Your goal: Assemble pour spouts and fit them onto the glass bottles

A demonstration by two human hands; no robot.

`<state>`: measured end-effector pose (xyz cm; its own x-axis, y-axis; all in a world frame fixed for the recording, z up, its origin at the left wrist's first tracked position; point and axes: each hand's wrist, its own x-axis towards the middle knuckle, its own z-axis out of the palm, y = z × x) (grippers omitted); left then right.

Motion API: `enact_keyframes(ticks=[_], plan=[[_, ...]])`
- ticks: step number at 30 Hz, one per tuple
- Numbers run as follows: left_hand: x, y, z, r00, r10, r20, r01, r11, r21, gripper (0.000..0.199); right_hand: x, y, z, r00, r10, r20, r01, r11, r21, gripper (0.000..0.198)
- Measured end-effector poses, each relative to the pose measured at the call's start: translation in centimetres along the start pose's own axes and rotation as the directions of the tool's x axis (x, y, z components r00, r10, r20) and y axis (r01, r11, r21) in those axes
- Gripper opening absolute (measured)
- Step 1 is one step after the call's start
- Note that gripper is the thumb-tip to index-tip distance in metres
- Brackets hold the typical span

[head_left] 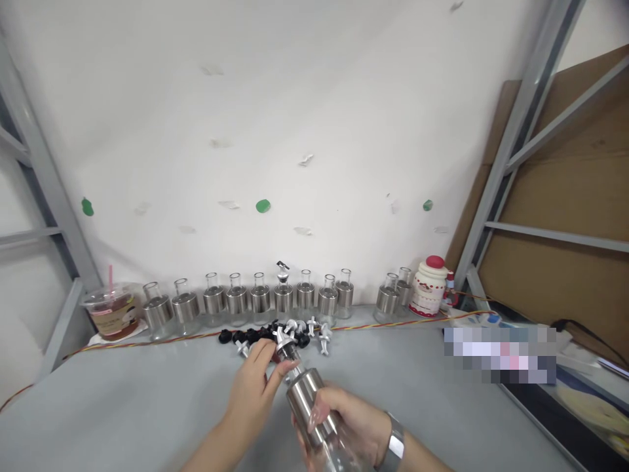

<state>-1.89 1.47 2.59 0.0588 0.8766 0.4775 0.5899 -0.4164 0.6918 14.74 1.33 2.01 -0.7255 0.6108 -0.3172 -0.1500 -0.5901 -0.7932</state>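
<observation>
The right hand [351, 414] clamps a tilted, steel-sleeved clear-glass bottle [301, 393] near the person; the left hand [255, 375], thumb and fingers together, pinches its silver-and-black pour spout [284, 342]. Off-axis pressure could jam the spout; a loosened grip could drop the bottle.

12 bottles [303, 394], 3 green patches [263, 206], 1 drink cup [111, 322].

A white wall [344, 98] with 3 green spots [263, 206] rises behind a grey tabletop [147, 400].

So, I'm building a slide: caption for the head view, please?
Right hand grips a metal-sleeved bottle, left hand holds the pourer at its mouth, bottle row behind.
</observation>
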Motion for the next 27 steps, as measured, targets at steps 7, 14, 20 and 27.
enact_keyframes(ticks=[7,14,20,27], plan=[[0.1,-0.5,0.7,0.999,-0.036,-0.018,0.035,0.997,-0.063,0.017,0.3,0.0,0.0,0.998,-0.033,-0.060,0.027,0.996,-0.088,0.019],[0.3,-0.1,1.6,0.980,-0.198,0.013,0.191,0.924,-0.330,0.036,0.1,-0.6,0.4,0.982,-0.111,-0.152,0.066,0.959,-0.274,0.025],[-0.2,0.2,1.1,0.995,-0.061,-0.082,0.037,0.961,-0.273,0.067,0.1,-0.4,0.5,0.895,-0.400,-0.199,0.202,0.761,-0.617,0.032],[-0.6,0.3,1.5,0.963,-0.191,-0.189,0.155,0.969,-0.193,0.045,0.5,0.7,-0.1,0.817,-0.518,-0.252,0.120,0.580,-0.806,0.034]])
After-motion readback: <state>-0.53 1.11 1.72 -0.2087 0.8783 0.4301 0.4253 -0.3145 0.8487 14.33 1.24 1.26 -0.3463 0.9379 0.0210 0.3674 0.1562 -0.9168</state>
